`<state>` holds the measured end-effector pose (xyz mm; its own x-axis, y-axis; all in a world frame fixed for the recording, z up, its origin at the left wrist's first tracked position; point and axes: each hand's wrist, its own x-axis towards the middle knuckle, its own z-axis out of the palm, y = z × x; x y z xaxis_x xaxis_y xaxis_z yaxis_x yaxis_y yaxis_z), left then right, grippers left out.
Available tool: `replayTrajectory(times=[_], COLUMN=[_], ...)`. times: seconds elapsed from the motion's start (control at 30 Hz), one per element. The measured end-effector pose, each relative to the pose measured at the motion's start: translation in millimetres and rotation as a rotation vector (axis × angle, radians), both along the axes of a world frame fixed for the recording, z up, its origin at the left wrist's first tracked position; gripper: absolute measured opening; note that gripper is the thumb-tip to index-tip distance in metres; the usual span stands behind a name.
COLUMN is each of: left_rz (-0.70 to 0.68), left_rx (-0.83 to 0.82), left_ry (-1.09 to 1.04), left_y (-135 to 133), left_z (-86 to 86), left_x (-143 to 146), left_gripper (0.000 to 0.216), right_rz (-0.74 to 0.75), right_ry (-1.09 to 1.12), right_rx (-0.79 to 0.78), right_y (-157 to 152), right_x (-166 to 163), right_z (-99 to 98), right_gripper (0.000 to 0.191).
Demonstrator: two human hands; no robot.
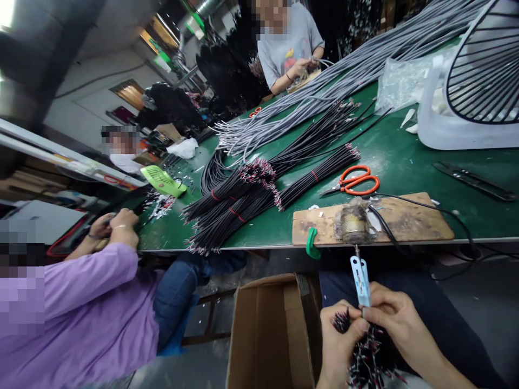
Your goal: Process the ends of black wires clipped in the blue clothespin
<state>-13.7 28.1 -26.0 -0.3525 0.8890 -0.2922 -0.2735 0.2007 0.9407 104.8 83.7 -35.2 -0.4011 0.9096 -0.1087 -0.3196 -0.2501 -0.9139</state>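
A small motor point(353, 222) is fixed on a wooden board point(409, 219) at the table edge. From its shaft a light blue clothespin point(360, 278) points down towards me. My left hand point(338, 337) is closed round a bunch of black cables point(367, 354) whose stripped ends show red and white wires. Thumb and finger of my right hand point(391, 313) are pinched together at the clothespin's lower end, beside the left thumb. What exactly sits in that pinch is hidden; it looks like a cable end.
On the green table point(395, 162) lie orange-handled scissors point(359, 180), tied black cable bundles point(227, 208), grey cables point(284, 116) and black snips point(474, 181). A fan point(441, 135) stands right. A green clamp point(312, 243) grips the board. Below is a cardboard box point(271, 329); co-workers sit left and opposite.
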Motion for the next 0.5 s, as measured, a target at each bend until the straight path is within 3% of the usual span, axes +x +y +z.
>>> replayTrajectory(times=[0.13, 0.23, 0.4, 0.5], left_rz=[-0.033, -0.025, 0.007, -0.02], left_rx=[-0.094, -0.171, -0.223, -0.181], left_ry=[-0.064, -0.154, -0.242, -0.301], left_y=[-2, -6, -7, -4], left_z=[0.6, 0.9, 3.7, 5.3], left_x=[-1, -1, -5, -6], left_gripper=[0.042, 0.043, 0.043, 0.043], right_rz=[-0.058, -0.004, 0.183, 0.004], right_ry=[-0.173, -0.324, -0.376, -0.339], right_rx=[0.283, 0.458, 0.496, 0.57], right_y=[-1, 4, 12, 8], right_x=[5, 13, 18, 12], right_z=[4.4, 11.8, 20.7, 16.5], right_gripper=[0.009, 0.013, 0.016, 0.015])
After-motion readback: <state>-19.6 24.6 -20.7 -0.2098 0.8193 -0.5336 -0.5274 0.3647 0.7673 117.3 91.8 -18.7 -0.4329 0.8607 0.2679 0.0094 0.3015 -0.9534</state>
